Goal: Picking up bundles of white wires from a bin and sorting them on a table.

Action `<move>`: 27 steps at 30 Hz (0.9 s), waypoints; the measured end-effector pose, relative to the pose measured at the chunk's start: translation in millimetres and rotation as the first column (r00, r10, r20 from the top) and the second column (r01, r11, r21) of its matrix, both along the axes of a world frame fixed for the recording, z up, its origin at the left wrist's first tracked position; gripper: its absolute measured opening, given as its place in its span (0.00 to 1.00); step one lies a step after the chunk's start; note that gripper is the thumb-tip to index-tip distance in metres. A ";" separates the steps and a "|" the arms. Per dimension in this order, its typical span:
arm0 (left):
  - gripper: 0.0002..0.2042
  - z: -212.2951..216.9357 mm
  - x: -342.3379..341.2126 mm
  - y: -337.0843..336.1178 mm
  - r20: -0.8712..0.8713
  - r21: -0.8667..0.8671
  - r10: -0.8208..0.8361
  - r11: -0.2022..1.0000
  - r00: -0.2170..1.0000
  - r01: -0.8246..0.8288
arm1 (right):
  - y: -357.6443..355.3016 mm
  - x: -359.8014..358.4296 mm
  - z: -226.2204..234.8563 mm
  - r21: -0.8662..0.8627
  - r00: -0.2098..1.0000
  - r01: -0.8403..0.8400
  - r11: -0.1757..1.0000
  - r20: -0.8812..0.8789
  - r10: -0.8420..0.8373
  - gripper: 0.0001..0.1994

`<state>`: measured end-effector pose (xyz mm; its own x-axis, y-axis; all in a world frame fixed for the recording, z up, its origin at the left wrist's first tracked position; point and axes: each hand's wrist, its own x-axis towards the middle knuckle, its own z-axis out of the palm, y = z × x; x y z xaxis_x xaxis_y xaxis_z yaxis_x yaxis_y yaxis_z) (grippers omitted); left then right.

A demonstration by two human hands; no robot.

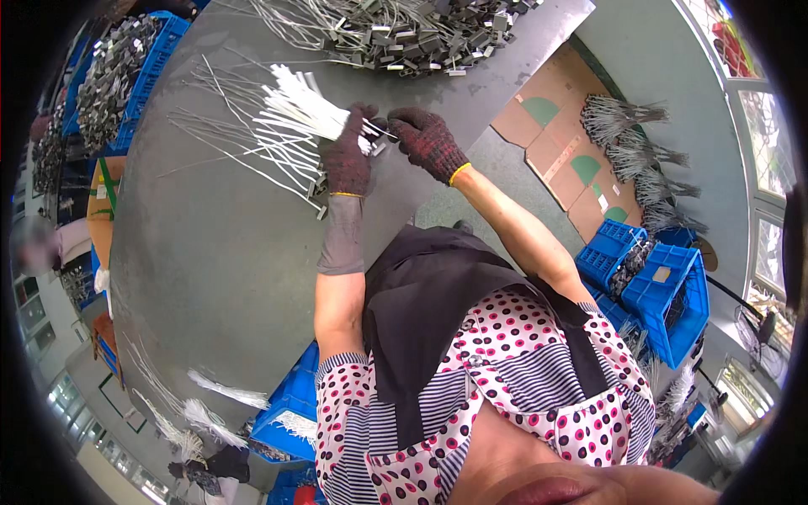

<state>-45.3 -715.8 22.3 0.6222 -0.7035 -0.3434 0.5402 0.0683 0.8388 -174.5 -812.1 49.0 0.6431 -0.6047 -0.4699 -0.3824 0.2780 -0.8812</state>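
My left hand [346,162], in a dark red-and-black knit glove with a grey sleeve behind it, is closed around a bundle of white-sleeved wires [295,109]. Their thin grey tails fan out to the left over the grey table [219,261]. Short white ends and small metal pieces poke out on the right side of that fist. Close beside it, my right hand [427,145], gloved alike with a yellow cuff, has its fingers pinched together at one wire end. Exactly what lies between those fingertips is too small to make out.
A large heap of wired metal blocks [412,38] covers the table's far side. Blue crates [669,295] stand at the right, near flattened cardboard [555,143] and several wire bundles [631,151]. Another filled blue crate [139,84] is at the far left. White wire bundles [210,421] lie lower left.
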 end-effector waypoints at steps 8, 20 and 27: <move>0.12 -6.0 20.9 -1.7 0.225 0.091 0.140 0.982 0.964 -0.164 | 14.3 5.0 -0.5 0.033 0.999 -0.035 0.999 0.005 0.034 0.19; 0.30 -21.5 7.7 19.7 0.840 0.504 -0.469 0.861 0.272 -0.073 | -7.8 74.4 -37.1 -0.437 0.966 -0.019 0.899 -0.238 -0.095 0.32; 0.14 12.4 12.5 13.1 0.232 0.547 -0.166 0.837 0.958 0.012 | -46.0 88.8 6.4 -0.648 0.780 -0.606 0.461 -0.597 0.186 0.22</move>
